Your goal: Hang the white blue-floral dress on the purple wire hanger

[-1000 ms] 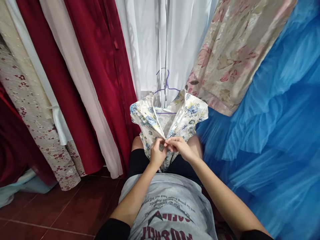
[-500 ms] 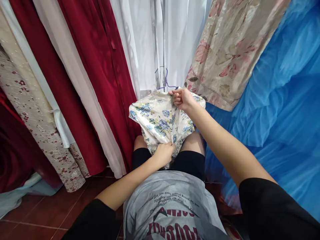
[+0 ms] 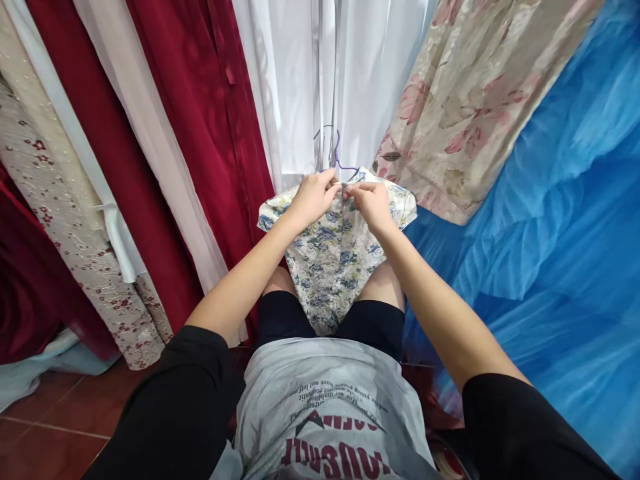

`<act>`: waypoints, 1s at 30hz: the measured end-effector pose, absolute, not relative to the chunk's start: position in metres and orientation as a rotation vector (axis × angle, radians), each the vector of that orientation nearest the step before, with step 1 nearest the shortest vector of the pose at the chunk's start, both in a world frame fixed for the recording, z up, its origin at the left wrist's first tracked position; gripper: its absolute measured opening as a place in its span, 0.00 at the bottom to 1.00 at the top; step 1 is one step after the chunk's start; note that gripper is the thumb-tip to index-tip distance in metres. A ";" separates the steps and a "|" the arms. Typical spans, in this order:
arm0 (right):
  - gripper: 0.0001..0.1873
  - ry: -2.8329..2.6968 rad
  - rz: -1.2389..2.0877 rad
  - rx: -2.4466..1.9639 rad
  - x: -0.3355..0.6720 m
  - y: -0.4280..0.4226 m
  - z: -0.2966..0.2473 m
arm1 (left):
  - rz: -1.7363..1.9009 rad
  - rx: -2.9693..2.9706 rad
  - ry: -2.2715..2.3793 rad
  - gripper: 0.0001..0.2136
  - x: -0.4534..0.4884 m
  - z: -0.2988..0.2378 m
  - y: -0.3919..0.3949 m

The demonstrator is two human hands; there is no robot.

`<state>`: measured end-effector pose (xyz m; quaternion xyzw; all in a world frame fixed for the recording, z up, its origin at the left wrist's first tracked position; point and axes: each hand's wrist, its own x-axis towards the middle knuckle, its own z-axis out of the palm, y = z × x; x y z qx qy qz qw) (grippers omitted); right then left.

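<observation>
Both hands meet at the top edge of a small floral garment (image 3: pixel 330 260), just above the middle of the frame. The left hand (image 3: pixel 313 197) reaches in from the lower left and the right hand (image 3: pixel 373 203) from the lower right. They come together at the neckline, right under the hook of a purple hanger (image 3: pixel 338 152).

The floral garment's long axis runs straight down the frame. Its neck is at the hands, its short sleeves spread to either side, and its hem falls between the person's knees, above the black shorts (image 3: pixel 373 323). Neither hand is nearer than the other: each sits on its own side of the neck opening, and the rest of the cloth lies below them, toward the body.

The left fingers (image 3: pixel 327 179) are curled in, with the tips pressed together on the edge of the fabric. The right fingers (image 3: pixel 357 189) are bunched the same way and pinch the facing edge, so the two pinches touch or nearly touch. Whether a button, hook or zip sits between them is too small to tell.

White curtain (image 3: pixel 290 87) hangs behind the hanger. Dark red cloth (image 3: pixel 200 100) fills the upper left, a pink-flowered fabric (image 3: pixel 475 87) the upper right, and blue tulle (image 3: pixel 550 200) the right side.
</observation>
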<state>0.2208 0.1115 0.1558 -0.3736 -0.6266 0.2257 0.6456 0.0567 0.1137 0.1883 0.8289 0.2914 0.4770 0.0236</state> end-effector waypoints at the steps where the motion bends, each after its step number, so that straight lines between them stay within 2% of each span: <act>1: 0.12 -1.435 0.512 -0.848 0.220 0.113 0.151 | 1.477 2.592 0.903 0.03 0.055 0.189 0.113; 9: 0.12 -1.472 0.575 -0.951 0.200 0.117 0.145 | 1.748 2.387 0.821 0.04 0.052 0.169 0.107; 13: 0.12 -1.484 0.569 -1.042 0.196 0.112 0.130 | 2.043 2.045 0.761 0.07 0.041 0.183 0.125; 18: 0.14 -1.480 0.656 -0.965 0.197 0.097 0.101 | 2.276 1.424 0.820 0.10 -0.029 0.187 0.164; 23: 0.13 -1.442 0.897 -0.838 0.181 0.086 0.097 | 1.921 0.546 0.742 0.13 -0.080 0.128 0.177; 26: 0.13 -1.286 1.018 -0.760 0.176 0.080 0.092 | 1.811 0.448 0.727 0.13 -0.068 0.079 0.168; 30: 0.10 -0.732 1.062 -0.700 0.198 0.072 0.060 | 1.691 0.414 0.639 0.08 -0.018 0.021 0.137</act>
